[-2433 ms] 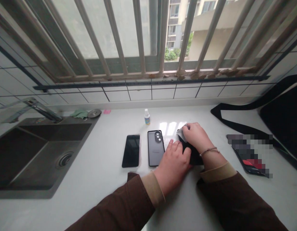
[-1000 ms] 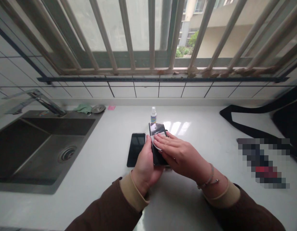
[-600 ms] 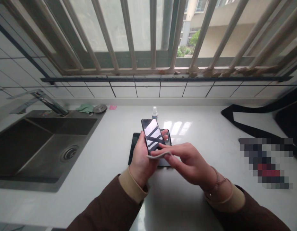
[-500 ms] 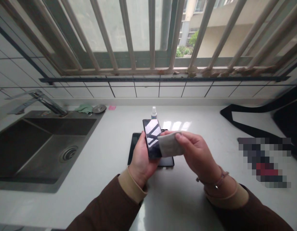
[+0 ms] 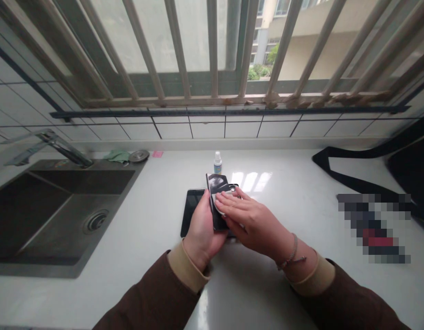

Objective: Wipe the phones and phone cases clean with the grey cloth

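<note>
My left hand (image 5: 202, 225) is closed around a black smartphone (image 5: 217, 182), screen facing up and tilted toward me. Across the phone's screen lies my right hand (image 5: 255, 221), its fingers extended and pressing a grey cloth (image 5: 219, 209) flat on the glass. Most of the cloth is hidden under those fingers. Below the phone, a black tablet (image 5: 190, 211) rests on the white counter, partly covered by both hands. Just behind the phone stands a small white spray bottle (image 5: 217, 165) with a blue label.
A steel sink (image 5: 69, 270) with a faucet (image 5: 63, 149) occupies the left. A green rag (image 5: 118, 156), a round metal strainer (image 5: 139, 156) and a pink slip (image 5: 157, 154) lie along the back. At right are a black strap (image 5: 338, 178) and a pixelated item (image 5: 377, 229).
My right hand has moved left and turned palm down, bringing the cloth flat onto the phone's screen. Before, it pinched the cloth at the phone's right edge.
</note>
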The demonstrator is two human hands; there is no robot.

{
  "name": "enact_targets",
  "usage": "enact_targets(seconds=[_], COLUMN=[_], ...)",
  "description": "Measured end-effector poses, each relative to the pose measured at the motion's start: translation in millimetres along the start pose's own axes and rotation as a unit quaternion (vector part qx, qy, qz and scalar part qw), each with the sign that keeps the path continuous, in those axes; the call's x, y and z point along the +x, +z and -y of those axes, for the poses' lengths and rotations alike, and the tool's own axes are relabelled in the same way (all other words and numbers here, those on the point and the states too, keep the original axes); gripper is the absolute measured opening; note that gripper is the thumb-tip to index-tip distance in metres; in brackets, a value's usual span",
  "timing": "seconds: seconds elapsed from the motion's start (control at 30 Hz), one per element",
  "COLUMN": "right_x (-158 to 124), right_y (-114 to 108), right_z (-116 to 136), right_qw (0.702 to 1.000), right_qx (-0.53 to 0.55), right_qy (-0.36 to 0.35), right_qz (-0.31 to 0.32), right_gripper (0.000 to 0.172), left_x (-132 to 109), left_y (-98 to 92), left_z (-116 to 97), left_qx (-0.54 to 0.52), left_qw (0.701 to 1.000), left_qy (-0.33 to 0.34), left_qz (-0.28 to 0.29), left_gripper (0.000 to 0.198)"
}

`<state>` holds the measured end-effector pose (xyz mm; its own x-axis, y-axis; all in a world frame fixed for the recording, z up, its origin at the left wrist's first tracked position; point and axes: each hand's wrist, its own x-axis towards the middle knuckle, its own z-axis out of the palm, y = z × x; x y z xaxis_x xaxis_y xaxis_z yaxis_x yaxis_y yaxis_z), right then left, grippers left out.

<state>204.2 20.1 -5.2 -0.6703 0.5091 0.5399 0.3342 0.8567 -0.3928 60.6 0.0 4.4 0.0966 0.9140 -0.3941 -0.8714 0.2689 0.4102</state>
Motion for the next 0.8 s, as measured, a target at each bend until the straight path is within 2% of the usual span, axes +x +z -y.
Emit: enact_targets(seconds=[0.13, 0.27, 0.4, 0.53, 0.8], right_x=[-1, 0, 1, 1, 3], right_y=[-2, -2, 0, 0, -6], right_z=[4, 7, 6, 4, 5], right_qw=[0.995, 0.992, 0.994, 0.996, 0.994], right_qx=[0.041, 0.05, 0.013, -0.028, -0.065], right_qy=[-0.084, -0.111, -0.113, -0.082, -0.029], right_qz=[0.032, 0.022, -0.007, -0.026, -0.077], right_gripper=[0.046, 0.049, 0.042, 0.041, 0.043], left_x=[0, -7, -12, -12, -13], left_y=[-1.8, 2.1, 6.9, 7.5, 4.3], left_z=[-12, -18, -11, 1, 13], left_qx=[0.009, 0.013, 0.031, 0.02, 0.05], left_qw=[0.998, 0.996, 0.997, 0.998, 0.995], left_qy=[-0.026, -0.011, 0.042, 0.067, 0.041], left_qz=[-0.062, -0.087, -0.06, 0.003, 0.079], left_gripper=[0.066, 0.064, 0.064, 0.062, 0.06])
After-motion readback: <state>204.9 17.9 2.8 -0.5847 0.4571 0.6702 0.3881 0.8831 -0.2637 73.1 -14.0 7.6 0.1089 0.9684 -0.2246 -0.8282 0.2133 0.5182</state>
